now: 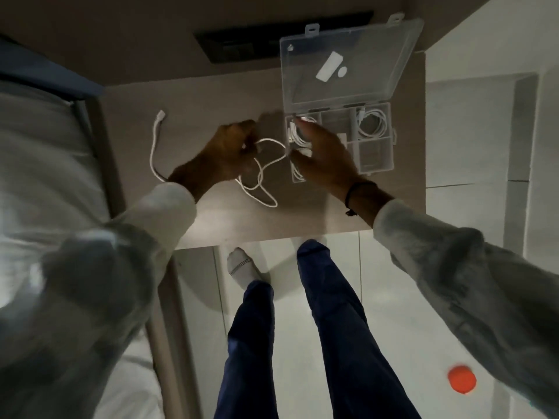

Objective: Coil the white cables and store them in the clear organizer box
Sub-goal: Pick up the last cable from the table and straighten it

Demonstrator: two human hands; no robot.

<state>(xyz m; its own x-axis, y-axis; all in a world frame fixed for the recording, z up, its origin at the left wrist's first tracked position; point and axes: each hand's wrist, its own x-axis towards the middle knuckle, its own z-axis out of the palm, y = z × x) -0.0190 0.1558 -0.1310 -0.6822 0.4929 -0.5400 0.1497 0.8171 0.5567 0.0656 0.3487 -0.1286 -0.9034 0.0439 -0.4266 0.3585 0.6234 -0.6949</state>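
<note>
A clear organizer box sits open on the table, its lid tilted up behind it. One coiled white cable lies in its back right compartment, and another coil fills the back left one. My left hand is shut on one end of a loose white cable that loops over the table between my hands. My right hand hovers over the box's left compartments with fingers spread, touching that cable's far loop. A short white cable lies apart at the left.
The small table ends just in front of my legs and at the box's right side. A dark socket panel is on the wall behind. A bed edge runs along the left. An orange object lies on the floor.
</note>
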